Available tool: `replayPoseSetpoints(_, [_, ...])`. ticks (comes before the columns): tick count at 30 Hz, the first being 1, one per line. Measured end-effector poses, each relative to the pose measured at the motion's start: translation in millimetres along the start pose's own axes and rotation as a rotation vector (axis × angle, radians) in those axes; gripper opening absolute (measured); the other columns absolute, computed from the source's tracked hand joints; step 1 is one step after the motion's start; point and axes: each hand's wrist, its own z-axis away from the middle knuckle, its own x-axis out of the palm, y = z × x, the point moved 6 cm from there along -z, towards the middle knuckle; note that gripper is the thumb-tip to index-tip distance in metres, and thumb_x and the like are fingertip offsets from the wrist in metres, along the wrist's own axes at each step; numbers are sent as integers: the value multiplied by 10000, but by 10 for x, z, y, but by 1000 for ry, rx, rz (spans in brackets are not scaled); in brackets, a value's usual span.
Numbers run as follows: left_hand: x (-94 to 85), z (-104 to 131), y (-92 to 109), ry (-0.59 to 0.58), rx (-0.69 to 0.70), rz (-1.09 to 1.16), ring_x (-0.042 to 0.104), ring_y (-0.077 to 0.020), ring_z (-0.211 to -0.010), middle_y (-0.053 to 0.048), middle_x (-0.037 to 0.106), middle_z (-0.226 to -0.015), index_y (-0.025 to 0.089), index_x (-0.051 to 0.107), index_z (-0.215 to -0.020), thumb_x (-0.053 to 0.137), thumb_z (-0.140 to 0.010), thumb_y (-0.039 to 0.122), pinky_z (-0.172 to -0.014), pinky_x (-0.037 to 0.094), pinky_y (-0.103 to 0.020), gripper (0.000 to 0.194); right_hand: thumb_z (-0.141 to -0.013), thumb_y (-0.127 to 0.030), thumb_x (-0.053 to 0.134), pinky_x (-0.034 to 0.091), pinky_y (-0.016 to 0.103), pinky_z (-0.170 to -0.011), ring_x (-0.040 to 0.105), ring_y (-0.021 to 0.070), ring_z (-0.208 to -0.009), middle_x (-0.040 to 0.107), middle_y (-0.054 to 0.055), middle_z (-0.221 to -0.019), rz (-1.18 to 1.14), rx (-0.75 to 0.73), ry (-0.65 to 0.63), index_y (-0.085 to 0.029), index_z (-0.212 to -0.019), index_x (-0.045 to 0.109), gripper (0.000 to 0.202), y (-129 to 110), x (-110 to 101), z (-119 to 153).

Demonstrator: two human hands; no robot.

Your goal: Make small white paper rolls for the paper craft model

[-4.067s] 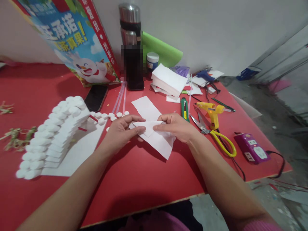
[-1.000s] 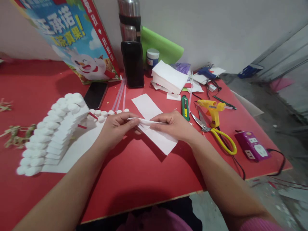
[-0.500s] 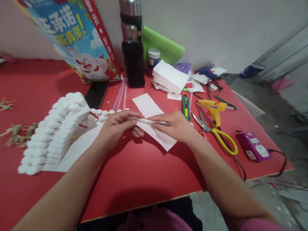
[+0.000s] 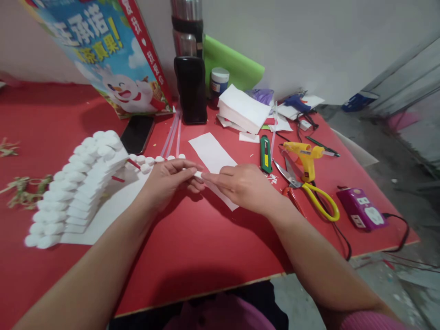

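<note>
My left hand [image 4: 172, 178] pinches a small, narrow piece of white paper [image 4: 198, 174] between thumb and fingers. From the other side, my right hand [image 4: 240, 183] presses its fingertips against the same piece; most of it is hidden by the fingers. Below both hands, a white paper sheet [image 4: 213, 151] lies slantwise on the red table [image 4: 185, 256]. To the left of my left hand stands a stepped, curved structure [image 4: 82, 192] made of white rounded pieces and folded white slips, on a white base. Small white rounded pieces [image 4: 147, 161] lie just beyond that hand.
Right of my hands lie a green utility knife [image 4: 265, 153], yellow-handled scissors [image 4: 321, 201], a yellow glue gun [image 4: 305, 158] and a purple power box [image 4: 362, 208]. Behind are a white paper stack [image 4: 244, 107], a thermos [image 4: 187, 27], a phone [image 4: 137, 134] and a printed bag [image 4: 113, 59].
The paper's long edge that stretched between my hands now shows only as a short white end at the fingertips. My right hand has shifted left, its fingers closer to my left hand.
</note>
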Motion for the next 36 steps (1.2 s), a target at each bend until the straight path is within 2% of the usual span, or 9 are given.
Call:
replayPoseSetpoints(5, [-126, 7, 133, 126, 136, -85, 775, -218, -624, -80, 802, -733, 137, 785, -986, 814, -839, 260, -619, 647, -310, 193, -956, -67, 528, 417, 300, -626, 655, 172, -735, 776, 64, -930, -8, 7, 174, -215, -1260, 792, 429, 200, -179, 89])
replayPoseSetpoints(8, [-235, 14, 264, 223, 220, -99, 768, -193, -618, -67, 805, -733, 142, 790, -977, 813, -842, 259, -631, 635, -281, 180, -917, -87, 527, 524, 320, -695, 698, 189, -762, 783, 51, -880, -120, 120, 338, -214, -1181, 813, 409, 459, -335, 176])
replayPoseSetpoints(13, [-163, 74, 342, 110, 234, -98, 702, -157, -507, -30, 755, -617, 156, 799, -973, 837, -822, 254, -533, 571, -232, 184, -901, -150, 540, 617, 418, -899, 770, 226, -941, 812, 64, -984, -707, 434, 685, -209, -1014, 795, 285, 791, -469, 284])
replayPoseSetpoints(15, [-28, 138, 313, 11, 185, -108, 698, -162, -505, -34, 753, -620, 168, 795, -1023, 798, -883, 281, -532, 573, -246, 181, -960, -240, 561, 640, 429, -873, 786, 233, -912, 812, 97, -993, -1135, 589, 582, -179, -1022, 761, 219, 762, -279, 212])
replayPoseSetpoints(17, [114, 203, 276, -71, 138, -165, 716, -173, -532, -39, 765, -653, 167, 782, -1055, 788, -905, 281, -539, 575, -256, 188, -982, -319, 620, 654, 417, -848, 793, 230, -871, 810, 113, -970, -1455, 699, 316, -161, -1024, 726, 195, 547, -27, 101])
replayPoseSetpoints(20, [228, 242, 245, -101, 115, -234, 719, -185, -551, -31, 748, -647, 178, 760, -1026, 763, -929, 310, -543, 568, -268, 164, -976, -327, 707, 655, 350, -825, 781, 191, -841, 798, 99, -937, -1614, 716, -71, -151, -1008, 701, 179, 124, 242, -13])
replayPoseSetpoints(22, [239, 226, 250, -87, 138, -272, 713, -182, -577, -33, 746, -683, 185, 750, -966, 767, -915, 325, -561, 570, -273, 149, -962, -303, 734, 662, 337, -730, 762, 174, -740, 787, 88, -931, -1664, 691, -230, -148, -986, 674, 167, -81, 341, -44])
replayPoseSetpoints(26, [181, 173, 277, -20, 205, -378, 712, -178, -692, -52, 765, -832, 189, 759, -877, 794, -865, 292, -630, 567, -270, 110, -952, -223, 737, 490, 191, -466, 586, 76, -499, 733, 25, -747, -1429, 765, -238, -148, -872, 642, 145, -64, 356, -18])
replayPoseSetpoints(36, [158, 129, 194, -148, 158, -296, 717, -189, -778, -65, 762, -883, 181, 776, -929, 869, -838, 329, -715, 570, -291, 197, -999, -303, 688, 315, 171, -409, 436, 36, -409, 686, -11, -637, -1547, 697, -316, -142, -853, 639, 223, 28, 296, 4])
